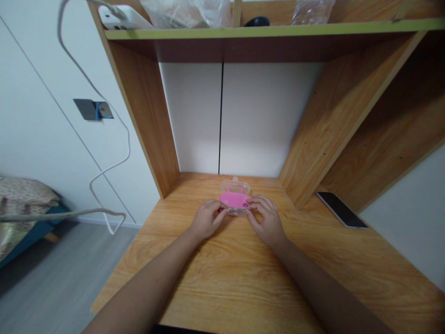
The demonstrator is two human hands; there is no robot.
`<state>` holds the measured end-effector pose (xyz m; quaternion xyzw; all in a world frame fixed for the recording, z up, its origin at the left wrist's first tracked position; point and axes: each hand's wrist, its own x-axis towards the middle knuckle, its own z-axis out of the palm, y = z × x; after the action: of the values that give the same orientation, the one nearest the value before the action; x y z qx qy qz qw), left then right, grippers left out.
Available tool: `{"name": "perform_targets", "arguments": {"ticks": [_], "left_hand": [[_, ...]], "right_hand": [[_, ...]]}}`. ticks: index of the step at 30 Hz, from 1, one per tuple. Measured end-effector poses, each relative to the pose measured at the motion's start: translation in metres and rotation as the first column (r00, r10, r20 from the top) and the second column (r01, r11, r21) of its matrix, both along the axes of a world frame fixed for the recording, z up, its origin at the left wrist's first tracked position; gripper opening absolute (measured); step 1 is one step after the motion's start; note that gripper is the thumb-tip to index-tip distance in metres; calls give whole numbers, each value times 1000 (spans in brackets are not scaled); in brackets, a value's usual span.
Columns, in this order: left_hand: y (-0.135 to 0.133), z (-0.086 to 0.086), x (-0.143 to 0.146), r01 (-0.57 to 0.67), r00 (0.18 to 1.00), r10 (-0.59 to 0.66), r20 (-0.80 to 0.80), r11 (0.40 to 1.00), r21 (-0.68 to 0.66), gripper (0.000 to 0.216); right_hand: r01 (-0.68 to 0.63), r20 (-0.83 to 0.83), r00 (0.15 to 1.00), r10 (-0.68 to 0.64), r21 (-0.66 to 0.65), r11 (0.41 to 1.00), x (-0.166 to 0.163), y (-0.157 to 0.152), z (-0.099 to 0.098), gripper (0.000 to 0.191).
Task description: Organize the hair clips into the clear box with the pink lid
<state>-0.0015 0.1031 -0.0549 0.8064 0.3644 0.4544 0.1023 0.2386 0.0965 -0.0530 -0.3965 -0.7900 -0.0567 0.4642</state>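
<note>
A small clear plastic case (235, 198) with a pink inside lies on the wooden desk (222, 283), its lid standing open toward the back. My left hand (207, 218) pinches the case's left edge with curled fingers. My right hand (264, 219) holds its right edge, fingertips pressed on the rim. Both forearms reach in from the near edge of the desk.
A dark phone (341, 209) lies flat at the right of the desk. Wooden side panels and a shelf (264, 31) with plastic bags, a white box and a dark object close in the desk. A white cable (104, 171) hangs at the left; a bed (24, 208) stands beyond.
</note>
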Motion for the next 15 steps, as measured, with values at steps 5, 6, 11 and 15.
{"name": "perform_targets", "arguments": {"ticks": [5, 6, 11, 15], "left_hand": [[0, -1, 0, -32, 999, 32, 7, 999, -26, 18], [1, -2, 0, -30, 1000, 30, 7, 999, -28, 18], [0, -1, 2, 4, 1000, -4, 15, 1000, -24, 17], [-1, 0, 2, 30, 1000, -30, 2, 999, -26, 13]], "right_hand": [[-2, 3, 1000, 2, -8, 1000, 0, 1, -1, 10], [-6, 3, 1000, 6, -5, 1000, 0, 0, -1, 10], [-19, 19, 1000, 19, 8, 1000, -2, -2, 1, 9], [-62, 67, 996, 61, 13, 998, -4, -4, 2, 10]]}}
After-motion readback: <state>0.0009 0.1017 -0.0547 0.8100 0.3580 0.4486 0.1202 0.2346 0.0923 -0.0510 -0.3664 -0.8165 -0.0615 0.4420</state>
